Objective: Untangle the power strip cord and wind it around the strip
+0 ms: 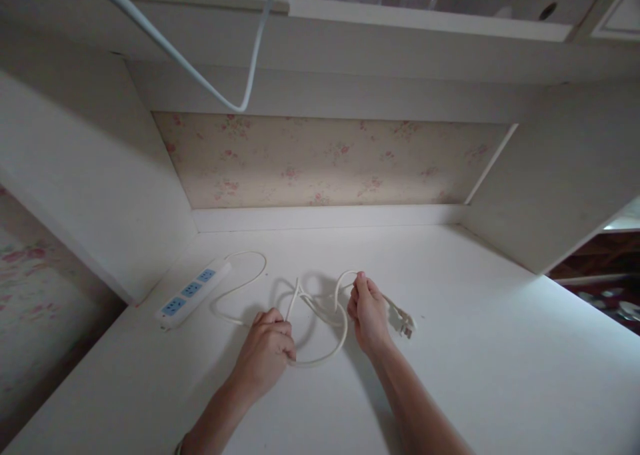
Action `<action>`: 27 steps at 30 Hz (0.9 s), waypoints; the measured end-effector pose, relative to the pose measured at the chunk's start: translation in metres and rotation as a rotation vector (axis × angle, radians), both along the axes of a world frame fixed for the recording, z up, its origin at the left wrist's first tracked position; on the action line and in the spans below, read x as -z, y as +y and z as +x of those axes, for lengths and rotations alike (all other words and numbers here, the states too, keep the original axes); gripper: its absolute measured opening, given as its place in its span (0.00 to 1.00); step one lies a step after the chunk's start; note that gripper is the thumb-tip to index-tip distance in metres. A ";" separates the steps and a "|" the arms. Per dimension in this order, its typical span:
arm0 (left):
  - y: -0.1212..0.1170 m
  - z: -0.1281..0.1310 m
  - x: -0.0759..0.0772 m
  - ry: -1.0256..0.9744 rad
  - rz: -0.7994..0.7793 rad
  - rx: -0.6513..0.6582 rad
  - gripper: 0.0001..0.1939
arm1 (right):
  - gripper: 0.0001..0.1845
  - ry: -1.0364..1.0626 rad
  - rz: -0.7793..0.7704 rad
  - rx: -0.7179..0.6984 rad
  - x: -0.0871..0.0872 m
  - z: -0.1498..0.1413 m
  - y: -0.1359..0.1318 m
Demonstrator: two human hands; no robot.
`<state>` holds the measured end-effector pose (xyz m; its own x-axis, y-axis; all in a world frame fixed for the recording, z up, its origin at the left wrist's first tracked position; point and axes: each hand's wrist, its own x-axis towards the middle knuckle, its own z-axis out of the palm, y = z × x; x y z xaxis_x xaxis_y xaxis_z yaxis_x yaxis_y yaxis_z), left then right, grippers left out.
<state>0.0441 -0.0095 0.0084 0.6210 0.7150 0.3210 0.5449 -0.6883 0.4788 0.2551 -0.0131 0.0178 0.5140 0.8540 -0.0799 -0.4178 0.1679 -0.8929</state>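
Observation:
A white power strip (193, 293) with blue socket faces lies at the left of the white desk top. Its white cord (320, 359) runs from the far end in a curve to my left hand (267, 348), which is closed around it. Between my hands the cord forms several loose loops, partly raised off the surface. My right hand (369, 311) pinches the cord between thumb and fingers. Just right of that hand, the plug (407, 325) hangs or rests with its metal prongs showing; I cannot tell whether it touches the desk.
White side panels (545, 168) enclose the desk (500, 375) left and right. Floral wallpaper (320, 161) covers the back. Overhead is an open shelf (430, 23) with clear plastic items, and a thick pale cable (200, 78) hangs down at the upper left.

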 end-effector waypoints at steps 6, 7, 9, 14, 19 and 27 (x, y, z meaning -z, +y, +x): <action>-0.006 0.005 -0.009 -0.040 0.051 -0.179 0.15 | 0.22 -0.096 -0.021 -0.223 0.005 -0.020 -0.006; -0.010 0.007 -0.013 -0.066 0.065 -0.192 0.13 | 0.22 -0.095 -0.031 -0.267 0.007 -0.025 -0.007; -0.018 0.011 -0.018 -0.139 0.061 -0.179 0.12 | 0.22 -0.077 -0.032 -0.372 0.008 -0.036 -0.009; -0.027 0.020 -0.018 -0.238 -0.136 -0.165 0.11 | 0.22 -0.103 0.036 -0.586 0.008 -0.048 -0.014; -0.025 0.018 -0.020 -0.156 -0.277 -0.064 0.20 | 0.23 -0.072 -0.046 -0.494 0.012 -0.044 -0.010; -0.024 0.009 -0.041 -0.157 -0.603 0.357 0.16 | 0.24 -0.018 -0.128 -0.368 0.020 -0.032 0.000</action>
<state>0.0532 -0.0334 0.0493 0.8293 0.5575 0.0385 0.2293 -0.4024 0.8863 0.2229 -0.0133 -0.0026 0.1779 0.9652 -0.1915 -0.4131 -0.1034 -0.9048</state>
